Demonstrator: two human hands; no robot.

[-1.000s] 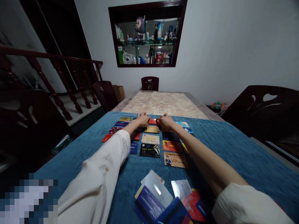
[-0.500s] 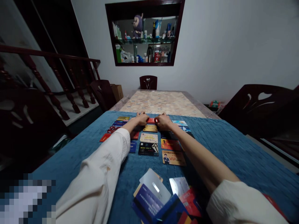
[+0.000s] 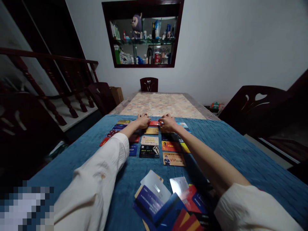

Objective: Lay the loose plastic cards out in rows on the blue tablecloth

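A red card [image 3: 153, 123] lies at the far end of a column of cards on the blue cloth. At its left end is my left hand [image 3: 143, 121], fingers bent down and closed on the edge. My right hand [image 3: 167, 122] has its curled fingertips on the other end. Nearer me in that column are a gold card [image 3: 151, 131], a cream card [image 3: 149, 140] and a black VIP card [image 3: 149, 151]. To the right lie an orange card [image 3: 170, 146] and a tan VIP card [image 3: 174, 159]. My forearms and hands hide parts of the side columns.
A loose, overlapping pile of cards [image 3: 154, 200] lies close to me. Under everything spreads the blue cloth [image 3: 86, 166], with the patterned tabletop [image 3: 158, 104] beyond it. Dark wooden chairs [image 3: 255, 109] stand around the table. A wall shelf [image 3: 144, 40] is at the back.
The whole view has shifted slightly, so things sit a little farther left. Both hands stay at the ends of the red card; the right fingers look slightly more arched.
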